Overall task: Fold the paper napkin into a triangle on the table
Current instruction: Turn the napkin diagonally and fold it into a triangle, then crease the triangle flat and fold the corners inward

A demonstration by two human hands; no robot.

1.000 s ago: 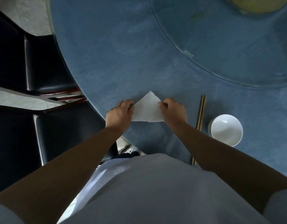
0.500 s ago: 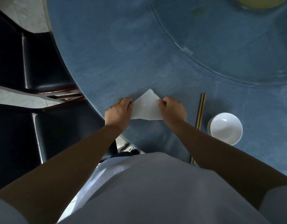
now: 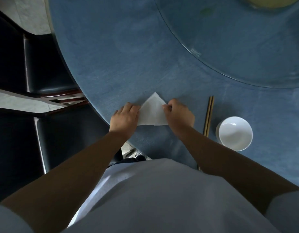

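A white paper napkin (image 3: 152, 111) lies folded in a triangle on the blue table (image 3: 121, 61), its apex pointing away from me. My left hand (image 3: 124, 117) covers the napkin's left corner, fingers curled down on it. My right hand (image 3: 178, 114) pinches the right edge near the right corner. Both corners are hidden under my fingers.
A pair of wooden chopsticks (image 3: 209, 115) lies just right of my right hand, with a white bowl (image 3: 235, 133) beyond them. A glass turntable (image 3: 246, 39) fills the far right. Dark chairs (image 3: 44, 68) stand left of the table edge.
The hands and the napkin keep almost the same pose; my right fingers have shifted slightly along the napkin's right edge.
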